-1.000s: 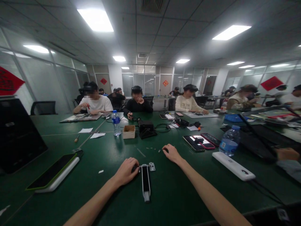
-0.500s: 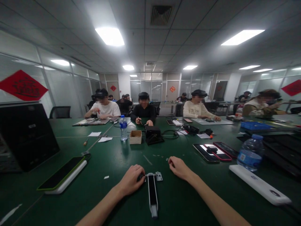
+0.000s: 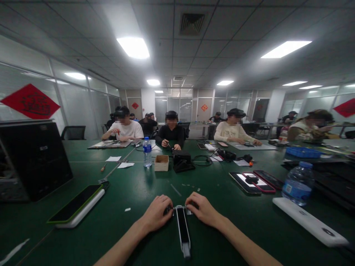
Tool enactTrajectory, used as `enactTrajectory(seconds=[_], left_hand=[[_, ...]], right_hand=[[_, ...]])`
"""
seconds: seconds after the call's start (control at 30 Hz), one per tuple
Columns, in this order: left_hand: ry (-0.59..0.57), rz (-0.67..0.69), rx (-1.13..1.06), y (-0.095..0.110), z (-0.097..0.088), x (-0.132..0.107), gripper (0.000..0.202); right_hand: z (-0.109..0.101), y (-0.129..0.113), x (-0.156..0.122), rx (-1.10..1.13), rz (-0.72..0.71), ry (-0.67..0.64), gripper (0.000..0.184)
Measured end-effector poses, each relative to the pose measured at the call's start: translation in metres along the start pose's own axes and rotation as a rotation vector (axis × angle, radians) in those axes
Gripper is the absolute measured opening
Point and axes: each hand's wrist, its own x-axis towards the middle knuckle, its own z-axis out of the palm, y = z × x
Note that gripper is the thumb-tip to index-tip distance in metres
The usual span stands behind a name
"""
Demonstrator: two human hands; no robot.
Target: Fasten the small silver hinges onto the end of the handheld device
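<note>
A long, narrow device (image 3: 182, 229) with a white frame and black middle lies on the green table (image 3: 155, 251), its light grey end toward me. Metal fittings stick out from both sides of its far end. At the left side, my left hand (image 3: 158, 214) is closed with its fingers curled round a small dark piece, mostly hidden under them. My right hand (image 3: 203, 210) pinches the silver metal plate (image 3: 189, 211) on the right side. Several tiny metal bits (image 3: 198, 189) and a thin clear strip (image 3: 175, 190) lie beyond my hands.
Phones (image 3: 245, 183) and a water bottle (image 3: 298, 183) stand to the right, with a white power bank (image 3: 307, 221) nearer. A green-edged phone (image 3: 76, 203) lies left, before a black computer case (image 3: 39, 159). A cardboard box (image 3: 161, 163) sits ahead. Co-workers sit across the table.
My right hand has moved left and toward me, from the bare tabletop onto the metal plate. My left hand stays at the device's left side. The view has shifted slightly.
</note>
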Motion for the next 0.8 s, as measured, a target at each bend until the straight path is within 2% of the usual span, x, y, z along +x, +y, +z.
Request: enactTrajectory(seconds=[0.3, 0.8], left_hand=[[0.005, -0.008, 0.021, 0.002, -0.002, 0.000, 0.009], [0.022, 0.074, 0.034, -0.009, 0.009, 0.003, 0.007]], right_hand=[[-0.003, 0.001, -0.002, 0.029, 0.073, -0.054, 0.012], [0.002, 0.010, 0.000, 0.044, 0.042, -0.018, 0.015]])
